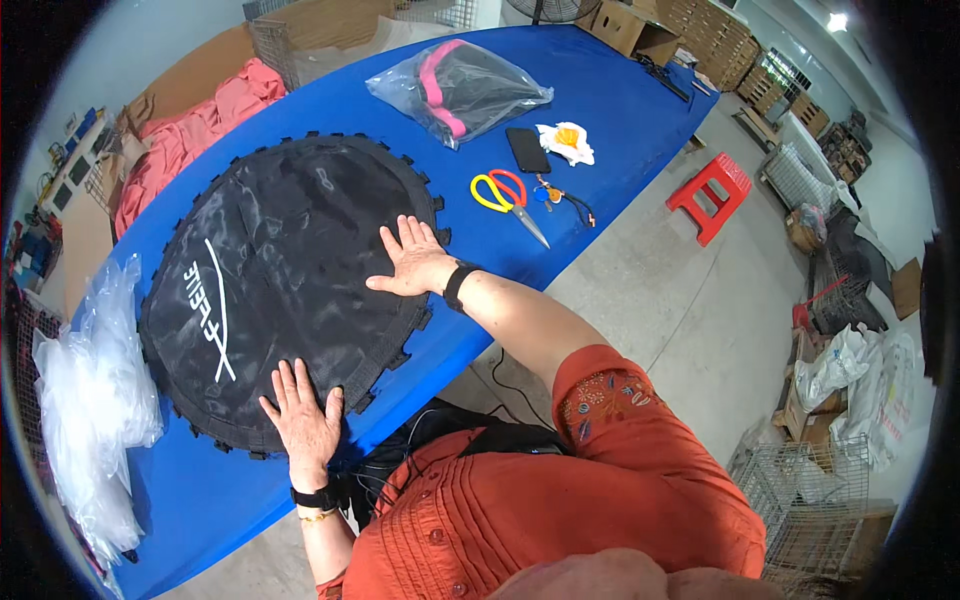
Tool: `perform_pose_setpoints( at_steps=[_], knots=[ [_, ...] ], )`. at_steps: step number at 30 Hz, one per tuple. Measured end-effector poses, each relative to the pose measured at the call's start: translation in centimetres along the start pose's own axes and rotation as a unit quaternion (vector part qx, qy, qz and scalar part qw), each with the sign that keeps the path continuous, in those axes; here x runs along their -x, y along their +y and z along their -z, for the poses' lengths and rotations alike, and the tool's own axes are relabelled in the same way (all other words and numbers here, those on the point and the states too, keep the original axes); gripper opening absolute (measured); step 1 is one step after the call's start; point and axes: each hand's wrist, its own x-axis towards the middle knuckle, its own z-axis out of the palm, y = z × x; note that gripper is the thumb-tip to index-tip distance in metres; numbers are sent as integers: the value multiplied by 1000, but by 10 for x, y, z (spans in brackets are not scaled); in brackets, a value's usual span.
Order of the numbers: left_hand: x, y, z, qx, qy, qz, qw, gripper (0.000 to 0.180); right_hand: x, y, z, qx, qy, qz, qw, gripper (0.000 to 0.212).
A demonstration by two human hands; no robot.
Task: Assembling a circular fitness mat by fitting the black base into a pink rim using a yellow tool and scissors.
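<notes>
A round black fabric mat (pixel 290 260), like a small trampoline mat, lies spread on the blue table (pixel 560 90). Short tabs stand out around its rim, and white printing crosses its left part. My left hand (pixel 305 425) rests on the mat's near edge, fingers stretched out and palm down. Farther right, my right hand (pixel 412 262) lies on the mat's right side with its fingers spread. Neither hand grips anything. Scissors (pixel 512 205) with red and yellow handles lie on the table beyond my right hand, their blades partly apart.
Past the mat lies a clear plastic bag (pixel 455 92) with a pink band inside. A black phone (pixel 527 150), keys (pixel 548 194) and a crumpled white wrapper (pixel 567 143) are near the scissors. Clear plastic bags (pixel 95 400) pile up at left. A red stool (pixel 710 197) stands on the floor.
</notes>
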Motion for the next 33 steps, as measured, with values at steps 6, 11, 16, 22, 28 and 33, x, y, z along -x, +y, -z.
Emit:
perform_pose_setpoints(
  at_steps=[6, 11, 16, 22, 28, 33],
  knots=[
    [0, 6, -1, -13, -6, 10, 1000, 83, -7, 3, 0, 1, -5, 6, 1000, 119],
    [0, 9, 1, -16, -7, 18, 1000, 83, -13, 1, 2, 8, -15, 3, 1000, 119],
    [0, 8, -1, -18, 3, 14, 1000, 84, -15, 2, -2, 4, -6, 9, 1000, 119],
    [0, 10, 0, -5, 8, 12, 1000, 85, -11, 4, -4, 3, 13, 14, 1000, 117],
    [0, 8, -1, -17, 5, 14, 1000, 83, -12, 1, -6, 6, 21, 20, 1000, 117],
    [0, 8, -1, -17, 0, 15, 1000, 83, -10, 2, -4, 6, 19, 23, 1000, 118]
  ],
)
